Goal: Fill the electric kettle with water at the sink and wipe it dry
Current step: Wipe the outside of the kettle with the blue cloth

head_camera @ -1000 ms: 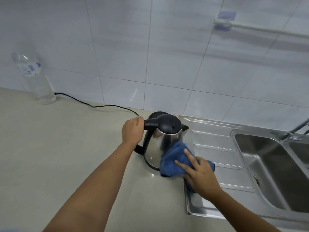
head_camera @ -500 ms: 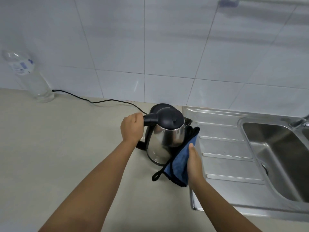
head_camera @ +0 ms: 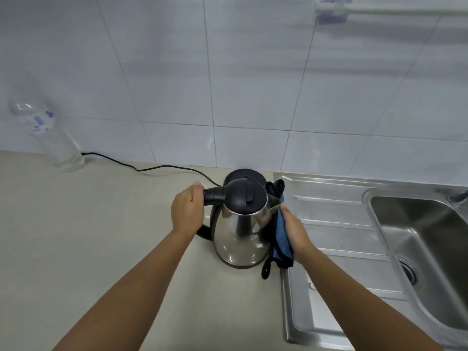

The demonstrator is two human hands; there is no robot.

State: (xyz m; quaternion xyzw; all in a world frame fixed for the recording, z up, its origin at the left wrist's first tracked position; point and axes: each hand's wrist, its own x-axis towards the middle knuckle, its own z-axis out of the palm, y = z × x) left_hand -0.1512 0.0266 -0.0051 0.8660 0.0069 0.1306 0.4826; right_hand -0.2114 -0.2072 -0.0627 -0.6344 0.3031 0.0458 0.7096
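Observation:
A stainless steel electric kettle (head_camera: 239, 236) with a shut black lid stands on the beige counter beside the sink. My left hand (head_camera: 187, 211) grips its black handle. My right hand (head_camera: 293, 231) presses a blue cloth (head_camera: 281, 236) with a black hanging loop flat against the kettle's right side, just below the spout. The kettle's black base (head_camera: 244, 174) lies right behind it, its cord running left along the wall.
A steel sink (head_camera: 430, 252) with a ribbed draining board (head_camera: 336, 224) lies to the right; a tap tip shows at the right edge. A clear plastic bottle (head_camera: 48, 138) stands at the back left. A towel rail (head_camera: 392, 8) hangs on the tiled wall.
My right hand has slid the blue cloth from the kettle's front round to its right side by the spout. My left hand stays on the handle.

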